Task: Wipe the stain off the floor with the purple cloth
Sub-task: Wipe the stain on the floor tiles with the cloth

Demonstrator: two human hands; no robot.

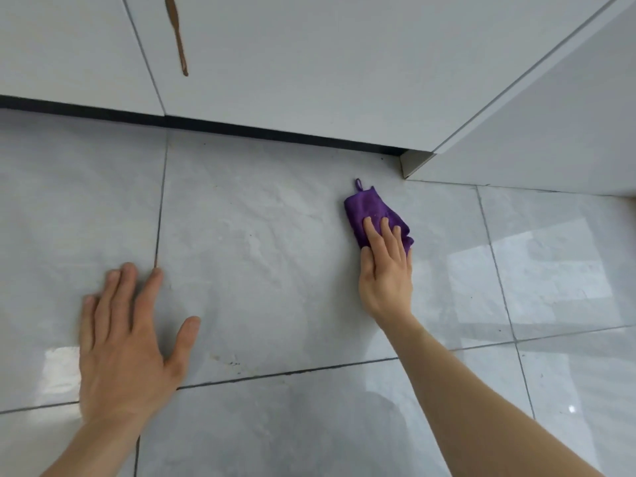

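The purple cloth (pixel 370 210) lies bunched on the grey floor tiles near the cabinet corner, its hanging loop pointing away from me. My right hand (pixel 385 266) presses flat on the near part of the cloth, fingers laid over it and thumb at its left edge. My left hand (pixel 127 339) rests flat on the floor at the left, fingers spread, holding nothing. A faint brownish smudge with dark specks (pixel 227 361) marks the tile between my hands, close to a grout line. No stain shows around the cloth; whatever is under it is hidden.
White cabinet fronts (pixel 275 63) with a dark toe-kick (pixel 241 130) run along the far side; a brown drip streak (pixel 177 32) runs down one door. A white panel (pixel 550 132) juts out at the right, its corner near the cloth. Glossy tiles reflect light at right.
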